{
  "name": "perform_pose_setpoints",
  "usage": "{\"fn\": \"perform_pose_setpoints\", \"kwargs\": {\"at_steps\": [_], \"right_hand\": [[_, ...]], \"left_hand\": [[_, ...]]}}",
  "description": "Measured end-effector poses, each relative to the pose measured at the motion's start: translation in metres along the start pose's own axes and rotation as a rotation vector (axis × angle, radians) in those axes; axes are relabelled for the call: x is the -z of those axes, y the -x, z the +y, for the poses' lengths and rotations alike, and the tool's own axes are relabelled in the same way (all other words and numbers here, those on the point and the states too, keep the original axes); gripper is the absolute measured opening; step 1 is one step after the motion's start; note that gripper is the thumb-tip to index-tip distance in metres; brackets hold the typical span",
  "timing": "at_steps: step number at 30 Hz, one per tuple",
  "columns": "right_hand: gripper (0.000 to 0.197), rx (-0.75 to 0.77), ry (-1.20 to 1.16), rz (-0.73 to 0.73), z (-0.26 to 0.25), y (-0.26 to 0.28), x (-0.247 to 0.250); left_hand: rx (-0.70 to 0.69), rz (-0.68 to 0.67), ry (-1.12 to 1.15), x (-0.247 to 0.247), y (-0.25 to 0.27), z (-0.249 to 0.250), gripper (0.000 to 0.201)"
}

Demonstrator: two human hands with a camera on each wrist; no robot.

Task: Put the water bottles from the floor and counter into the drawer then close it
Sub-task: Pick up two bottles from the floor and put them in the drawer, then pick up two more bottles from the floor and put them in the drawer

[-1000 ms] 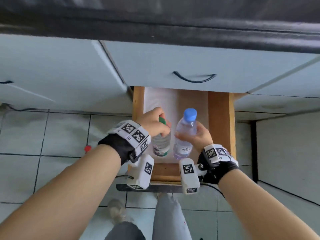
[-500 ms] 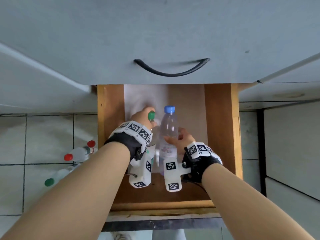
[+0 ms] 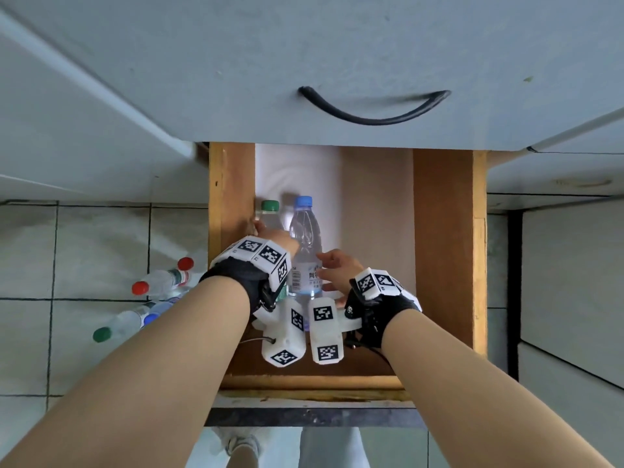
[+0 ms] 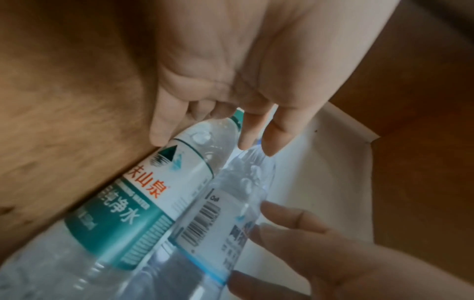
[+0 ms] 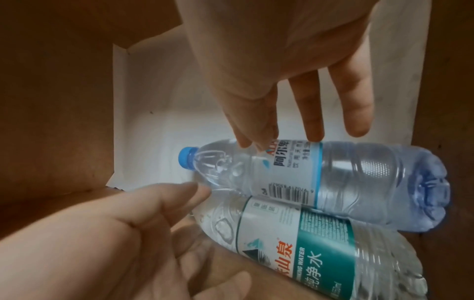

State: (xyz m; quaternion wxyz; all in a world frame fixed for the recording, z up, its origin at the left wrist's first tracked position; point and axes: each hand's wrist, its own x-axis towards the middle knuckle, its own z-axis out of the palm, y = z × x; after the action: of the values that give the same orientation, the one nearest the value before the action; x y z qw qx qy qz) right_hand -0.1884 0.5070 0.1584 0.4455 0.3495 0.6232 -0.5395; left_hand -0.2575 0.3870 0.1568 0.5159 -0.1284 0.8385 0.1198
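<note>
Two water bottles lie side by side on the white liner of the open wooden drawer (image 3: 442,248). The green-capped bottle (image 3: 269,216) (image 4: 164,192) (image 5: 307,243) lies against the drawer's left wall. The blue-capped bottle (image 3: 305,244) (image 4: 231,213) (image 5: 346,178) lies just right of it, touching it. My left hand (image 3: 266,235) (image 4: 218,130) has straight fingers, whose tips touch the green-capped bottle's shoulder. My right hand (image 3: 332,265) (image 5: 295,134) also has straight fingers, with their tips on the blue-capped bottle's label.
Several more bottles (image 3: 162,282) with red, green and blue caps lie on the tiled floor left of the drawer. A shut grey drawer front with a black handle (image 3: 371,111) overhangs the open drawer's back. The drawer's right half is bare wood.
Both hands went down into the drawer with the bottles, laid them flat side by side and let go of them. The head view has moved closer.
</note>
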Motion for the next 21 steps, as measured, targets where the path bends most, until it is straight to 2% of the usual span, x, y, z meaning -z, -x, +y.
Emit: {"fn": "perform_pose_setpoints", "kwargs": {"at_steps": [6,9,11,13,16,18,21], "right_hand": [[0.048,-0.026,0.030,0.010,-0.002,0.006,-0.002],[0.046,-0.035,0.064,0.011,-0.006,0.015,-0.003],[0.043,-0.016,0.084,0.023,-0.015,0.028,-0.005],[0.040,0.074,0.120,0.049,-0.027,0.045,-0.012],[0.029,0.312,0.172,0.066,-0.046,0.079,-0.034],[0.017,0.463,0.218,0.030,-0.058,0.104,-0.061],[0.019,0.591,0.263,-0.069,-0.071,0.131,-0.120]], "left_hand": [[-0.170,-0.024,0.128,0.006,0.027,0.008,0.033],[-0.262,0.024,0.376,0.017,0.052,0.009,0.044],[-0.345,0.036,0.508,0.029,0.078,0.006,0.040],[-0.435,0.042,0.674,0.043,0.103,-0.003,0.035],[-0.521,0.065,0.929,0.066,0.140,-0.038,0.023],[-0.581,0.147,0.996,0.080,0.159,-0.075,0.023],[-0.605,0.306,1.117,0.091,0.178,-0.146,0.027]]}}
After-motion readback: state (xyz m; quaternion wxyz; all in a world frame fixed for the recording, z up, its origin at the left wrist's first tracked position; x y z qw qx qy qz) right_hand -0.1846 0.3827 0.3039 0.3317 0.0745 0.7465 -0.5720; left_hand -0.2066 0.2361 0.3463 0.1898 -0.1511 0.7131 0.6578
